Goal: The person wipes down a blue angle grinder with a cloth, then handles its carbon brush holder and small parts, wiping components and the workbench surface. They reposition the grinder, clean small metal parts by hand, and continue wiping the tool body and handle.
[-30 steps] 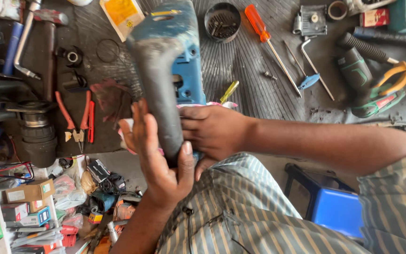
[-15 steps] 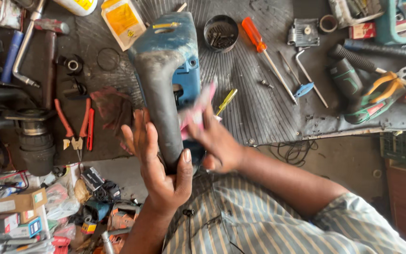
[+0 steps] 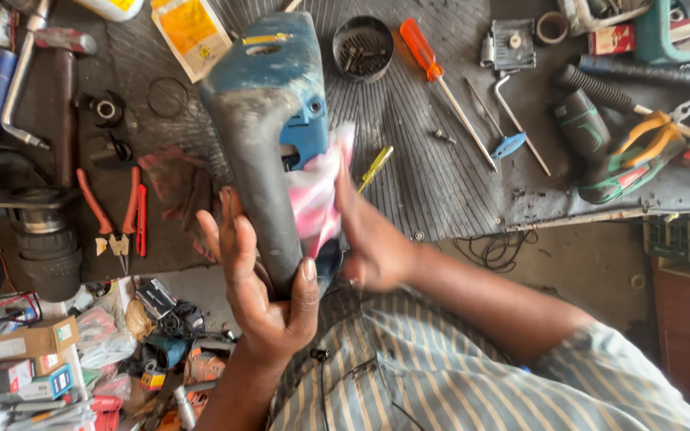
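Note:
A big blue and grey power tool [image 3: 269, 120] stands up in front of me above the workbench. My left hand [image 3: 261, 291] grips its grey handle from below, thumb on the right side. My right hand [image 3: 369, 235] presses a pink and white cloth [image 3: 317, 195] flat against the tool's blue side, next to the handle. The tool's body is dusty and scuffed.
A ribbed dark mat [image 3: 417, 136] covers the bench. On it lie an orange-handled screwdriver [image 3: 441, 76], a round tin of screws [image 3: 362, 48], a small yellow screwdriver [image 3: 377, 166], orange-handled pliers [image 3: 648, 136] and red-handled pliers [image 3: 113, 215]. Boxes and clutter fill the lower left.
My right hand has slid up the tool's side with the cloth, which was tucked under my hand before. The tool sits closer and larger in view.

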Demonstrator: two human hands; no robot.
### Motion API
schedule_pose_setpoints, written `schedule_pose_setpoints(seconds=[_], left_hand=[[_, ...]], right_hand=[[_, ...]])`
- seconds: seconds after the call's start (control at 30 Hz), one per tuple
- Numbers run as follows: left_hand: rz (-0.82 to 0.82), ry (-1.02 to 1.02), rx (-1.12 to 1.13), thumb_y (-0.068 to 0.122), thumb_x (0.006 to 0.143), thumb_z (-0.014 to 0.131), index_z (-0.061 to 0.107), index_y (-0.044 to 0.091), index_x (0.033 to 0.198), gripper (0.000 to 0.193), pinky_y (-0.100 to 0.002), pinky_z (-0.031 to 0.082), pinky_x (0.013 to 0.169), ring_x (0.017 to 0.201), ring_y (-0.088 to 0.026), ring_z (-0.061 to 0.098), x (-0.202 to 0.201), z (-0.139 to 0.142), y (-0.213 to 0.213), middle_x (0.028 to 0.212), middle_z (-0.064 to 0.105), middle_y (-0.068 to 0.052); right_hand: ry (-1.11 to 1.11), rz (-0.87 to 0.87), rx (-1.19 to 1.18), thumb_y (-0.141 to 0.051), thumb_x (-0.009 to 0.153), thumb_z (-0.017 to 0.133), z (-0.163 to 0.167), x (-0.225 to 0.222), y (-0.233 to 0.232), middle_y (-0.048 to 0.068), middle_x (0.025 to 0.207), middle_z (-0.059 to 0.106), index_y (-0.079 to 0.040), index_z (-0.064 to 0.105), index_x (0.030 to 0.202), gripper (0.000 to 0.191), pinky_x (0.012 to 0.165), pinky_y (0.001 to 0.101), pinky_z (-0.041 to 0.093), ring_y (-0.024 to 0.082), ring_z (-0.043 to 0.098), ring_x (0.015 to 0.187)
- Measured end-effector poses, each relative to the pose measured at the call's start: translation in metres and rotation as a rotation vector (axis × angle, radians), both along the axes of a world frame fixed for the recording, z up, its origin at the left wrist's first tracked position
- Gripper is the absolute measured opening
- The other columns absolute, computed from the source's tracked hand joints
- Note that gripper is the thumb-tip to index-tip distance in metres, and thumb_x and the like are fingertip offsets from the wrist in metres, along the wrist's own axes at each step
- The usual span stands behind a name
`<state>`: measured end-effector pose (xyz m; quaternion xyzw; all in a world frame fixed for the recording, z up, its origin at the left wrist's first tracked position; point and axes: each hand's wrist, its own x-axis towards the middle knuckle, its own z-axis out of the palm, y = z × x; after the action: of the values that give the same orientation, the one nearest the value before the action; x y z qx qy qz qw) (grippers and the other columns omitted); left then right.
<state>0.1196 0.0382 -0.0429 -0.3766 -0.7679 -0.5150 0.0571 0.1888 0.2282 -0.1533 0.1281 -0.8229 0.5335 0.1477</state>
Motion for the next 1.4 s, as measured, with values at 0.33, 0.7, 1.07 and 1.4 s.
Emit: schedule_pose_setpoints(seconds=[0.33,0.7,1.07,1.4], left_hand=[[-0.005,0.048,0.013,0.018,0.106,0.060,0.021,0.006,0.165,0.072,-0.060,-0.004,0.132,0.161,-0.039,0.024,-0.002,-0.005,0.000,0.171,0.028,-0.026],[0.058,0.088,-0.005,0.018,0.103,0.062,0.024,-0.008,0.160,0.073,-0.056,0.001,0.132,0.156,-0.040,0.032,0.012,0.000,0.001,0.166,0.036,-0.028],[-0.317,0.041,0.204,0.031,0.099,0.069,0.034,-0.002,0.145,0.067,-0.055,0.046,0.107,0.132,-0.043,0.050,0.075,0.034,0.013,0.143,0.043,-0.029],[-0.540,-0.619,0.224,0.018,0.106,0.063,0.069,-0.002,0.116,0.023,-0.033,0.057,0.085,0.099,-0.018,0.071,0.088,-0.025,0.015,0.112,0.073,-0.014]], right_hand=[[-0.112,0.060,0.003,-0.072,0.099,0.032,-0.015,0.026,-0.013,0.030,0.151,0.047,0.004,0.042,0.148,0.092,0.126,0.0516,0.033,0.047,0.045,0.146],[-0.132,0.129,-0.005,-0.026,0.108,0.062,0.004,0.081,-0.014,0.014,0.121,0.068,-0.005,0.059,0.129,0.030,0.099,0.0430,0.055,0.033,0.068,0.113],[-0.243,-0.031,-0.625,-0.008,0.092,0.072,0.102,0.141,0.022,0.007,0.122,0.067,-0.002,0.060,0.125,0.036,0.097,0.0361,0.053,0.018,0.064,0.113],[-0.202,-0.620,0.436,-0.015,0.096,0.077,0.047,0.073,0.192,0.006,0.098,0.075,-0.012,0.078,0.103,0.008,0.080,0.0386,0.057,0.027,0.073,0.089]])
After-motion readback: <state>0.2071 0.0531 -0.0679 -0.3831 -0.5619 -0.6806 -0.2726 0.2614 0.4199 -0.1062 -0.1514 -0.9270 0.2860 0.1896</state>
